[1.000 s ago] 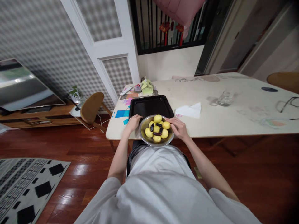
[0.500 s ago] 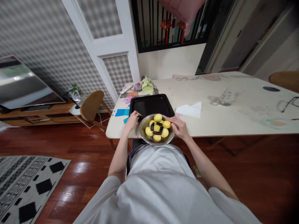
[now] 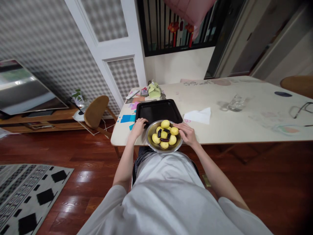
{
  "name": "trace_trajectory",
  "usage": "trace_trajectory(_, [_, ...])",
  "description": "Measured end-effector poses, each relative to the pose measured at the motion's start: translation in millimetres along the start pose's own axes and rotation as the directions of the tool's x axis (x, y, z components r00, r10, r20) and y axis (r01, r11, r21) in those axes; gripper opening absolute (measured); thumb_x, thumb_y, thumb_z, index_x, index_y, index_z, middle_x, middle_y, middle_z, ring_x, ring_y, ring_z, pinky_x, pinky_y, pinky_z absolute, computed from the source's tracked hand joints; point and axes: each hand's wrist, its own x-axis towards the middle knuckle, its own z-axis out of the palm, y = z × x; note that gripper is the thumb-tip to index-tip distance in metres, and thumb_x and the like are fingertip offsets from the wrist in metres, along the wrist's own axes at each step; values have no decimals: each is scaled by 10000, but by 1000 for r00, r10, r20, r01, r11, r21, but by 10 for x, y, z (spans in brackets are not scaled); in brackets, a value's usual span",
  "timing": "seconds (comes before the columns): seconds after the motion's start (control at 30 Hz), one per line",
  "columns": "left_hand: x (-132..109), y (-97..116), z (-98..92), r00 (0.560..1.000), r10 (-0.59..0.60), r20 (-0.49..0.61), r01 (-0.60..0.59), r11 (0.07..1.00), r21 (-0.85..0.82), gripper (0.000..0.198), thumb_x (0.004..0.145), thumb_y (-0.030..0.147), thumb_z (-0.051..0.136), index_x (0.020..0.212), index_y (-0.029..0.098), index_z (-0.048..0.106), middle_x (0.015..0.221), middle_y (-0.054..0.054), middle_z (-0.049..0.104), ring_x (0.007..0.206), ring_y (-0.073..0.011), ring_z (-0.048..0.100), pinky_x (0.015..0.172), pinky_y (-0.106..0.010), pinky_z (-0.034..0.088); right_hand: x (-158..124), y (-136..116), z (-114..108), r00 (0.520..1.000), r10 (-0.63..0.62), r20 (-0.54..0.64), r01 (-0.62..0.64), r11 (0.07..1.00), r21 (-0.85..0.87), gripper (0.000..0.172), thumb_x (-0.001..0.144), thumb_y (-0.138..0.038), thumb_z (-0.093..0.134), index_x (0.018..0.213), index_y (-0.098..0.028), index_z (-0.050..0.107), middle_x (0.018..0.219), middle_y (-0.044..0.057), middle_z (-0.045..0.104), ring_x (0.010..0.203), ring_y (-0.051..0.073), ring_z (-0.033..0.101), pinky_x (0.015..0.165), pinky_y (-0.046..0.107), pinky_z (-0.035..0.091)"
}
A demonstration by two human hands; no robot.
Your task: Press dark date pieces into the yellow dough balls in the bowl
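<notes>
A round metal bowl [image 3: 151, 146] sits at the table's front edge, its near rim close to my shirt. Several yellow lemons [image 3: 172, 140] fill it, with several dark, glossy oblong pieces [image 3: 164, 140] lying on top whose kind I cannot make out. My right hand [image 3: 187, 133] rests at the bowl's right rim, fingers stretched over it beside a lemon. At the left front corner of a black baking tray [image 3: 158, 109] lies my left hand [image 3: 139, 126], fingers extended and loosely bent, just left of the bowl. The tray is behind the bowl, which overlaps its front edge.
On the pale table [image 3: 220, 130], white paper [image 3: 198, 116] lies right of the tray and a clear glass [image 3: 236, 103] farther right. Glasses [image 3: 303, 109] are near the right end. A green box [image 3: 154, 90] and a white remote [image 3: 132, 94] stand behind; a wooden chair [image 3: 96, 112] is left.
</notes>
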Motion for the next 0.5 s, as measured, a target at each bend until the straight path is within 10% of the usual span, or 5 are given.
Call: trace_trajectory(0.5, [-10,-17,4,1000,-6,-5,6,1000,-21,295,993,88,522,1177,198,724,1177,-105,673,1141,-261,657,1062,-425,537,-20,24,5,1000,14,8,-14,1000,0,361,1056,-304,488,1303,-259,747,1232,85,798,1127,291,740,994,522,611])
